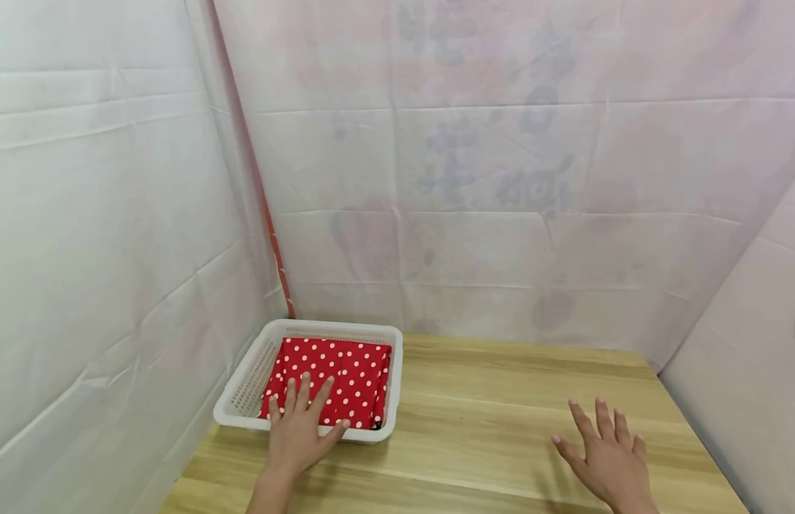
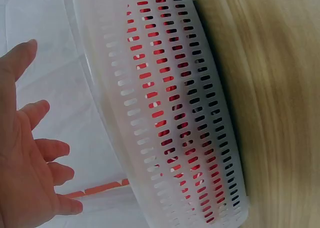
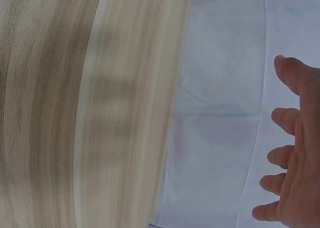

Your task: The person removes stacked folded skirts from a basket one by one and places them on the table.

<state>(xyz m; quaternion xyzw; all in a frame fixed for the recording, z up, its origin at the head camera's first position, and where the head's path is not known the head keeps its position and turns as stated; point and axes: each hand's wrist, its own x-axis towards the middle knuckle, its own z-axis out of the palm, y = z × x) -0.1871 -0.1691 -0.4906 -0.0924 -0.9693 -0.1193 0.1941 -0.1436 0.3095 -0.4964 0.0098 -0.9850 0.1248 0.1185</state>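
Observation:
A red cloth with white polka dots (image 1: 358, 375) lies folded inside a white plastic basket (image 1: 397, 385) at the table's left. My left hand (image 1: 297, 432) is spread over the basket's near edge, holding nothing. In the left wrist view that hand (image 2: 25, 158) is apart from the slotted basket wall (image 2: 165, 88), and red shows through the slots. Over the right part of the table my right hand (image 1: 609, 460) hovers with fingers spread. The right wrist view also has this hand (image 3: 295, 153) holding nothing, raised above the tabletop.
The wood-grain table (image 1: 474, 414) runs from the basket to the right. Pale printed sheeting (image 1: 500, 214) hangs behind it and along both sides. A red strip (image 1: 268, 221) runs down the back left corner to just behind the basket.

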